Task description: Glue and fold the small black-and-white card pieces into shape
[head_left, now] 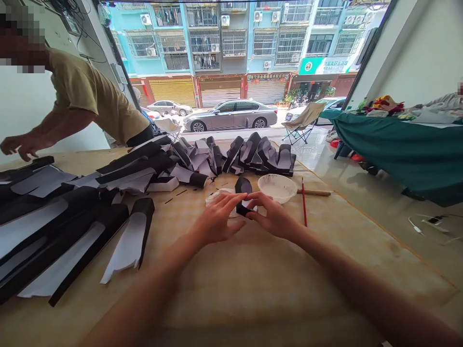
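Observation:
My left hand and my right hand meet over the middle of the tan table. Both pinch a small black folded piece that stands upright between the fingertips. Its white underside shows near my right thumb. Just beyond the piece sits a white bowl. A red-handled brush lies on the table to the right of my right hand, beside a wooden-handled tool.
Long black-and-white cut pieces cover the table's left side, and folded black pieces are heaped at the far edge. Another person leans over the far left corner. A green-covered table stands at right; the street lies beyond.

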The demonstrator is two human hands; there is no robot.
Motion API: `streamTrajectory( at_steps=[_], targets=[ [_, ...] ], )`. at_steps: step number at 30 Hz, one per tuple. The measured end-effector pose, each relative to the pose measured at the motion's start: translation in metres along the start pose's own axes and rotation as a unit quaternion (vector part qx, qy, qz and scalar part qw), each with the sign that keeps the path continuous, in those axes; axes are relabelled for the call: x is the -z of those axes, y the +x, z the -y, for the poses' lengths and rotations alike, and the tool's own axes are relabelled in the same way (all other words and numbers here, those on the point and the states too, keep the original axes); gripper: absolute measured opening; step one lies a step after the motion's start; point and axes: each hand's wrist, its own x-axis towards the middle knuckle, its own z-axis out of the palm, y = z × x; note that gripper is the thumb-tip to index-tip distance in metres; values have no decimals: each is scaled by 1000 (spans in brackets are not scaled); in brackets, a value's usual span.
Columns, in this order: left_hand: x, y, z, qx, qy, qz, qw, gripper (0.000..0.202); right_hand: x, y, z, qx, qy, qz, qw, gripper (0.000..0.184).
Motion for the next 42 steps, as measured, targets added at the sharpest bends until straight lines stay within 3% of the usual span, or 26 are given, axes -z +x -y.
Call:
streamTrajectory(
  at_steps=[3,8,13,23,28,42],
  targets=[
    [-6,-1,2,-7,16,-14,1000,67,2,0,5,-26,57,7,998,22],
    [-5,1,2,-18,-4,-100,995,44,7,-2,14,-64,206,13,976,18],
    [0,6,-9,-18,-30,-173,984,41,11,-4,20,-69,265,2,962,20],
    [1,10,-21,-10,-40,-212,976,38,17,-2,30,-80,277,-27,957,20],
    [1,10,-23,13,-25,-201,979,36,17,-2,28,-75,260,-25,962,23],
    [-3,8,-21,-2,-12,-193,981,34,17,-2,25,-97,242,-17,965,26]
  ],
)
